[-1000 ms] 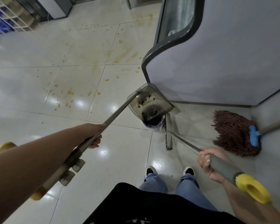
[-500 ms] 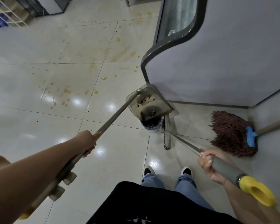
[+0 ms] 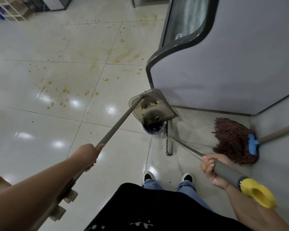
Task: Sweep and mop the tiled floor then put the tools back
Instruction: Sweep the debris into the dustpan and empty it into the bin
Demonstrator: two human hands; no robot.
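Left hand (image 3: 88,155) grips the dustpan (image 3: 153,106) pole, pan tipped over the bin (image 3: 154,130); right hand (image 3: 210,167) grips the broom (image 3: 169,140) handle. Advice: hold the tilt steady, lip inside the rim. Dark debris clings in the pan; bin contents unclear. Mop (image 3: 233,140) rests by the wall

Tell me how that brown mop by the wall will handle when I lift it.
The mop head is a thick mass of loose strands, so it will likely hang floppy and sway. If damp, which I cannot tell, it would feel head-heavy and drip. Its handle looks stiff and leans against the wall, so it may slide sideways when nudged.
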